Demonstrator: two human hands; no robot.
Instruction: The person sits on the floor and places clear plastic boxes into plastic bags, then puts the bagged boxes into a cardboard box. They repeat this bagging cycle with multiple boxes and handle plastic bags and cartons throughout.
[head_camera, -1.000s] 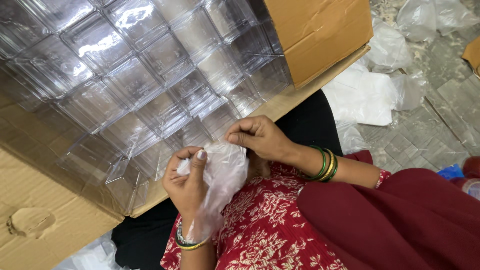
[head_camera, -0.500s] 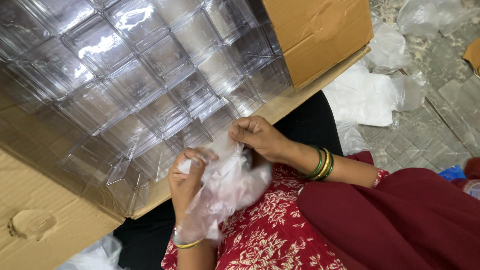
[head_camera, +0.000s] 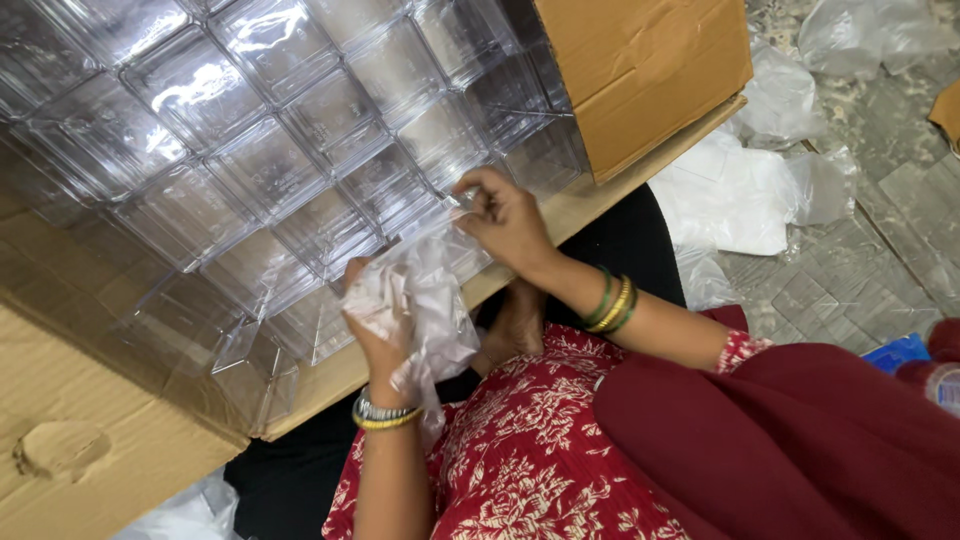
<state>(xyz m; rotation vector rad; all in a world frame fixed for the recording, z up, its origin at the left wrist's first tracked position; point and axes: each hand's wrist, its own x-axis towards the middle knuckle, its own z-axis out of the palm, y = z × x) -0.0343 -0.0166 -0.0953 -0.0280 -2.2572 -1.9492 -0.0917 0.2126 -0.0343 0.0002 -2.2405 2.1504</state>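
Right hand (head_camera: 510, 222): fingertips pinched together on the top edge of a thin clear plastic bag (head_camera: 425, 300), thumb and forefinger closed on the film just in front of the nearest row of boxes. Left hand (head_camera: 378, 325): fingers curled and clamped round the lower, bunched part of the same bag, film crumpled over the knuckles and hanging down past the wrist. Bag was stretched between the two hands, held just above the front edge of the carton and against the clear boxes; whether anything sat inside it could not be told, the film being too wrinkled and shiny. Left wrist wore a silver and gold bangle pair (head_camera: 385, 415); right forearm carried green and gold bangles (head_camera: 612, 303). Behind the hands, rows of clear square plastic boxes (head_camera: 270, 170) were packed tight together, filling a large open cardboard carton (head_camera: 90, 440) that lay tilted toward the person, one brown flap (head_camera: 645, 70) standing up at the far right. Person sat close, red floral garment (head_camera: 520, 460) over the lap, plain maroon cloth (head_camera: 800, 440) to the right, a bare foot (head_camera: 515, 325) showing under the right wrist. Loose white and clear plastic bags (head_camera: 740, 190) lay scattered on the grey tiled floor (head_camera: 860, 280) beyond the carton
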